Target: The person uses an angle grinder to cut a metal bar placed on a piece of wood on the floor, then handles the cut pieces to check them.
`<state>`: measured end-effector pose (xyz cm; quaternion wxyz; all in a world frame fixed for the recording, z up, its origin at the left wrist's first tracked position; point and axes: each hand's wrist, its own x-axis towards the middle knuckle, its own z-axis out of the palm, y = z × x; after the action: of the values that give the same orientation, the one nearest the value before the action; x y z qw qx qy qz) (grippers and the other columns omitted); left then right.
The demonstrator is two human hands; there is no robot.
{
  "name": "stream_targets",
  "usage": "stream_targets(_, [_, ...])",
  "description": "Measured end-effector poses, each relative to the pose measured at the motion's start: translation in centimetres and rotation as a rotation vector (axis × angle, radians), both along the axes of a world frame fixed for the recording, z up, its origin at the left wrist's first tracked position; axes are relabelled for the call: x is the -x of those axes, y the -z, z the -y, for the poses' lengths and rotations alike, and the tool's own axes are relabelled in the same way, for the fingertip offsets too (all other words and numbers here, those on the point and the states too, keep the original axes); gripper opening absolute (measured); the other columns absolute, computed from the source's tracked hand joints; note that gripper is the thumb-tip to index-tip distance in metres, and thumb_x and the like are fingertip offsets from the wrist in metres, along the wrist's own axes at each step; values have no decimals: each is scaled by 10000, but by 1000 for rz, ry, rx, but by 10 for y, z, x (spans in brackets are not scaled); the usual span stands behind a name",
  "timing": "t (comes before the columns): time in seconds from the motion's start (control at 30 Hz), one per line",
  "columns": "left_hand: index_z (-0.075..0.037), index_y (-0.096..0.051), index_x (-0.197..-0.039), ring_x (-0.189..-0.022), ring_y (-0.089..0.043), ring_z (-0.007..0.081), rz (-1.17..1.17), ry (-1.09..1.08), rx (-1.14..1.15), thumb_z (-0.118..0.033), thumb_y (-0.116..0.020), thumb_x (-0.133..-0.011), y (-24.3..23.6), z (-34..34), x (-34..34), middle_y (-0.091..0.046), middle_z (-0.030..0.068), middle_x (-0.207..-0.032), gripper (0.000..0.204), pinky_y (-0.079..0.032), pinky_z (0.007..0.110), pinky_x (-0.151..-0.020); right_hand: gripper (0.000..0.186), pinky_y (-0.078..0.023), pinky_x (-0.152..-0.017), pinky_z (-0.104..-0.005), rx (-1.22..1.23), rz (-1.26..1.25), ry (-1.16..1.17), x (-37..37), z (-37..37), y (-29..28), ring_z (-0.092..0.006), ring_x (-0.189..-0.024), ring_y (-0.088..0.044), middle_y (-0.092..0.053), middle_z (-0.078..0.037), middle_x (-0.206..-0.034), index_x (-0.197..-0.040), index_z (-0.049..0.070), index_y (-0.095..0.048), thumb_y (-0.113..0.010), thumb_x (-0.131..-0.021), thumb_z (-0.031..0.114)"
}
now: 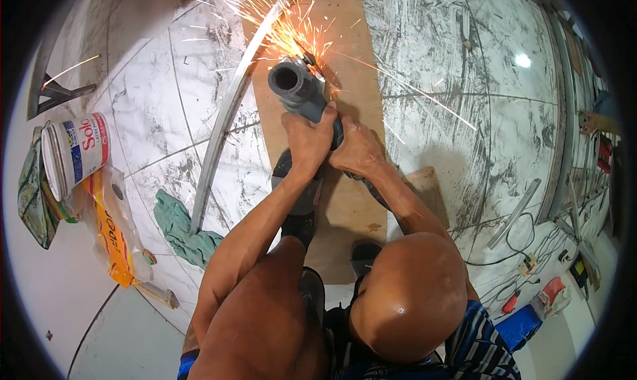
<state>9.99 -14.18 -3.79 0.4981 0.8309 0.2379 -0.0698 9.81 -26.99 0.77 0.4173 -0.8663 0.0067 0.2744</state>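
With both of my hands closed around it, a dark grey angle grinder [300, 91] is held over a brown board [338, 22] on the floor. My left hand [308, 141] grips its body, the thumb pointing forward. Beside it, my right hand [358, 148] wraps the tool's right side; part of its grip is hidden. A wide round opening on the tool faces up. Bright orange sparks [292, 32] spray from its far end, hiding the contact point. A long pale metal bar [222, 128] runs up into the sparks. My bent knees are near the lower edge.
At left lie a white paint bucket [83, 144], a yellow-printed plastic bag [113, 227] and a green cloth [182, 227]. To the right are a wooden block [428, 194], a short metal bar [514, 214] and tangled cables [511, 287]. Another person's hand [590, 123] shows at the far right.
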Motion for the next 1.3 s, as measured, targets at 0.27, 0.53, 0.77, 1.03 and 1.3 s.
stream_targets(0.27, [164,-491,-883,-836,-537,372,8,-1,0,-437,-778,-803,4,1,3,-495,282,-919,671,-443,477,-775,777,-518,-850,-516,0,15,-5,1,1,2,-511,-944,-630,-653,-345,-942,-1403,-7,-399,-633,-667,85])
stream_targets(0.53, [195,-476,-907,-926,-537,407,-35,13,-5,-444,-773,-804,12,0,6,-493,325,-950,712,-432,489,-835,689,-542,-814,-485,-2,-70,-11,-1,2,-6,-481,-914,-660,-653,-352,-908,-1259,-125,-461,-695,-676,156])
stream_targets(0.77, [180,-469,-865,-827,-544,385,35,-17,2,-408,-784,-791,6,5,1,-497,292,-887,670,-443,480,-775,444,-510,-826,-534,45,-1,-14,3,3,16,-528,-907,-626,-634,-372,-908,-1078,-102,-537,-628,-689,92])
stream_targets(1.03, [159,-479,-822,-825,-545,379,32,-47,-44,-421,-781,-789,-2,7,1,-496,282,-872,655,-445,481,-768,521,-512,-845,-527,7,-19,2,0,1,0,-519,-939,-630,-636,-370,-944,-1155,-129,-511,-608,-684,73])
stream_targets(1.3, [157,-499,-797,-862,-532,397,40,10,-71,-452,-769,-798,6,0,4,-484,304,-889,666,-436,487,-797,639,-526,-843,-505,-31,-16,40,-1,-3,-15,-501,-953,-643,-645,-360,-977,-1283,-50,-497,-640,-676,85])
